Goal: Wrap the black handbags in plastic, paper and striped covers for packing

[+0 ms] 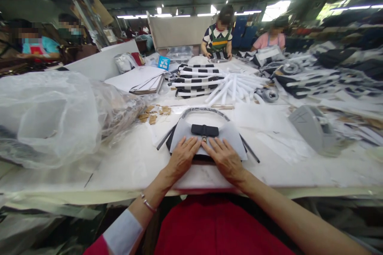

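Note:
A small dark handbag (pixel 205 130) lies flat on the white table (pixel 128 163) in front of me, wrapped in pale grey paper (pixel 231 135) with its curved handle (pixel 206 110) at the far side. My left hand (pixel 182 158) lies flat on the paper's left part, fingers stretched out. My right hand (pixel 225 158) presses flat on the right part, fingers also extended. Both sets of fingertips meet near the bag's small metal clasp (pixel 204 139).
A big clear plastic bag (pixel 56 115) fills the left of the table. Stacked black-and-white striped bags (pixel 197 81) and white paper rolls (pixel 231 87) lie beyond. A grey form (pixel 311 129) stands right. Several people work at the far side and left.

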Demonstrator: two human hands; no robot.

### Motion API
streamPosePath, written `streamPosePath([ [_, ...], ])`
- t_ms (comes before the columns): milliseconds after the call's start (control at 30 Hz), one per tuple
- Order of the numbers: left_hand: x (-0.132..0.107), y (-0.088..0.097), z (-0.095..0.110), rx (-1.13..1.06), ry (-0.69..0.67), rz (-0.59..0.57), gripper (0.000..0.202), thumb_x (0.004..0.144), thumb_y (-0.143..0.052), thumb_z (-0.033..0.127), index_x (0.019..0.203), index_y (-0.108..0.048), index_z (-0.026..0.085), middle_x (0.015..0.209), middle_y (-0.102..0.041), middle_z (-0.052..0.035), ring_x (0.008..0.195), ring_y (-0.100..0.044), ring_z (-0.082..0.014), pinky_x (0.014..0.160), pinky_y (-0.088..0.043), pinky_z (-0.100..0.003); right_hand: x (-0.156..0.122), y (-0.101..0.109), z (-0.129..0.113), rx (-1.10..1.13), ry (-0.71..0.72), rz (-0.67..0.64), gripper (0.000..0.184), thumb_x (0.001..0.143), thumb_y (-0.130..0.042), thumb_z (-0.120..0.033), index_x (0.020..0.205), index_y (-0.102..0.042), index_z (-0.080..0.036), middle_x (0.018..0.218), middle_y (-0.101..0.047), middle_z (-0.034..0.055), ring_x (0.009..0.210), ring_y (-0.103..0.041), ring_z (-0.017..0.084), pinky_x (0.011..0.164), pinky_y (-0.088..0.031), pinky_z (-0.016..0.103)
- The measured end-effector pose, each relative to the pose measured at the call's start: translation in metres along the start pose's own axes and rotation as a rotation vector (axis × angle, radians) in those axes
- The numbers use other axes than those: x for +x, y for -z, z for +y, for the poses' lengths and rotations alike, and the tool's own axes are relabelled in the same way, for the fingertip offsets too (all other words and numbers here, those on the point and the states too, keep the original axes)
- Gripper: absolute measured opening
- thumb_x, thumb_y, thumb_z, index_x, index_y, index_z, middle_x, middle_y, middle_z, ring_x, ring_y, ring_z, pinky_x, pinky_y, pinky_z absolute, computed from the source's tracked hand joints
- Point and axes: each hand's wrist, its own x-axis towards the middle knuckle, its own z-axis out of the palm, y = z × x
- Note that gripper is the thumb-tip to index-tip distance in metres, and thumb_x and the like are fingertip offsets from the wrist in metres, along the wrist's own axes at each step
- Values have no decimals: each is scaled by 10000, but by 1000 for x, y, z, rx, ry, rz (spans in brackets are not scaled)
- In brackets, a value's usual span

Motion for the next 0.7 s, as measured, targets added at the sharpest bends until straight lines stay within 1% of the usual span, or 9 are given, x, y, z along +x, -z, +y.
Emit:
streamPosePath([
  [67,-3,2,-2,-11,-52,-9,539,903,-312,28,1422,-417,127,1451,-502,-133,1382,-416,-209,1156,-308,-460,-1,-2,-1,-4,9,-1,546,929,-417,-47,1446,-463,-215,1389,-544,173,1255,-512,351,1035,-395,562],
  [133,-4,5,-4,-10,-75,-23,556,896,-300,22,1434,-399,118,1464,-484,-142,1399,-391,-205,1161,-298,-468,1,2,1,-11,23,-7,544,924,-412,-42,1444,-464,-194,1389,-540,183,1254,-511,360,1030,-402,565],
  [233,-1,6,-2,5,-52,-24,585,875,-289,3,1437,-400,121,1436,-515,-147,1365,-442,-201,1139,-336,-465,8,15,12,-4,73,-8,548,924,-400,-42,1452,-443,-181,1358,-562,184,1222,-535,345,1005,-435,548],
  [333,6,3,10,36,8,5,652,844,-282,-22,1470,-363,138,1427,-526,-143,1332,-482,-203,1105,-384,-448,11,26,31,18,134,19,525,926,-405,-52,1419,-480,-219,1299,-609,147,1180,-566,313,1003,-445,541],
  [433,10,1,26,88,48,49,705,829,-321,-20,1501,-330,196,1459,-495,-122,1325,-488,-230,1093,-391,-457,4,20,44,40,131,89,483,921,-422,-62,1361,-534,-227,1288,-624,121,1187,-565,293,1041,-418,546],
  [533,11,-1,36,133,11,106,678,854,-387,31,1481,-375,287,1482,-475,-75,1337,-470,-263,1103,-371,-486,-9,5,43,85,82,124,474,908,-511,-126,1377,-516,-195,1353,-585,133,1253,-523,311,1086,-377,554],
  [600,11,-1,38,156,-3,133,606,890,-433,98,1454,-419,317,1479,-480,-59,1342,-460,-277,1106,-365,-500,-14,4,40,140,52,93,529,885,-609,-222,1399,-495,-173,1392,-551,156,1293,-486,349,1099,-350,586],
  [667,10,-2,38,168,7,158,543,921,-455,161,1438,-443,326,1467,-496,-53,1339,-462,-277,1111,-359,-507,-10,17,44,260,39,20,543,863,-666,-308,1374,-529,-186,1373,-571,149,1283,-501,357,1099,-350,593],
  [700,10,-3,37,171,11,173,521,932,-456,184,1432,-451,329,1458,-507,-52,1335,-467,-275,1116,-353,-511,-4,28,51,351,22,-28,500,872,-659,-335,1344,-561,-205,1340,-604,129,1252,-537,335,1093,-375,562],
])
